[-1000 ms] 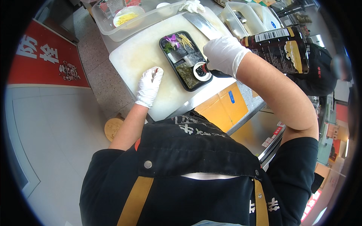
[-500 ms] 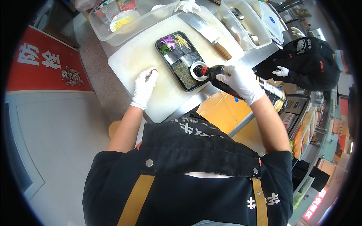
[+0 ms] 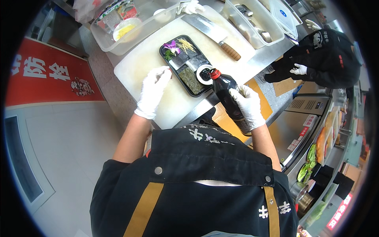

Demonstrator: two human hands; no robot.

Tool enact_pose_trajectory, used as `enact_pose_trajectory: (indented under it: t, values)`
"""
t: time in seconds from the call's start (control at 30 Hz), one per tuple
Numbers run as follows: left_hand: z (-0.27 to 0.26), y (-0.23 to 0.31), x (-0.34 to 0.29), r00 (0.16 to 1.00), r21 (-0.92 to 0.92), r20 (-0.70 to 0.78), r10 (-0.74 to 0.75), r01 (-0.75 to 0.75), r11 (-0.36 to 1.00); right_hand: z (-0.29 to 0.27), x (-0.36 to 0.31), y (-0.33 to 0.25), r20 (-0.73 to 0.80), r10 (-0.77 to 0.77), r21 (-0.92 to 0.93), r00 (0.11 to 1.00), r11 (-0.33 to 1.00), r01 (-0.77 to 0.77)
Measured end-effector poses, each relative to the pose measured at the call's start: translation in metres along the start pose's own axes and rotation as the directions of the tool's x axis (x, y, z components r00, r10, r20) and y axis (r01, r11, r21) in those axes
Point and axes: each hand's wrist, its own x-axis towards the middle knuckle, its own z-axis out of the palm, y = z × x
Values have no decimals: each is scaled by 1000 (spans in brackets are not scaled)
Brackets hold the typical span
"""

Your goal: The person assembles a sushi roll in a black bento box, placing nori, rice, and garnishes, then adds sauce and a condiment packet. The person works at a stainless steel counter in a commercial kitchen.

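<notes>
My right hand (image 3: 248, 106), white-gloved, is wrapped round a dark sauce bottle (image 3: 226, 91) with a red neck. The bottle leans, its mouth beside a small white dish (image 3: 199, 75) of dark liquid. That dish sits at the right side of a black tray (image 3: 196, 95), which also bears dark green seaweed sheets (image 3: 191, 80), clear-wrapped pieces (image 3: 197, 61), pale yellow strips (image 3: 185, 45) and a purple flower (image 3: 172, 47). Left of the tray, my gloved left hand (image 3: 154, 90) hovers over the white cutting board (image 3: 134, 71), fingers drawn together; what they may hold is hidden.
A knife (image 3: 213, 33) with a wooden handle lies on the board's far right. Clear plastic bins stand at the far left (image 3: 118, 47) and far right (image 3: 272, 41), the left one holding a bowl of yellow shreds (image 3: 125, 29). At right stands another person (image 3: 323, 59) in black.
The bottle has swung more upright, its mouth drawn back from over the dish, and my right hand has come nearer. My left hand has shifted slightly toward the tray.
</notes>
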Motion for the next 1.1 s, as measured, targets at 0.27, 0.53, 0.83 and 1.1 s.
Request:
enact_pose_trajectory:
  t: [0.27, 0.53, 0.83, 1.1]
  values:
    - [47, -14, 13, 943, -180, 210, -259, 298, 937, -3, 1, -4, -4, -69, 39, 998, 997, 69]
    - [68, 11, 23, 776, -420, 539, -327, 585, 694, -10, -23, -30, 12, -153, 160, 988, 976, 149]
    - [65, 30, 20, 840, -197, 481, -251, 383, 903, -10, -40, -40, -13, -209, -126, 978, 970, 206]
    - [61, 54, 17, 844, 92, 527, -96, 55, 994, -16, -57, -57, 24, -300, -365, 954, 885, 287]
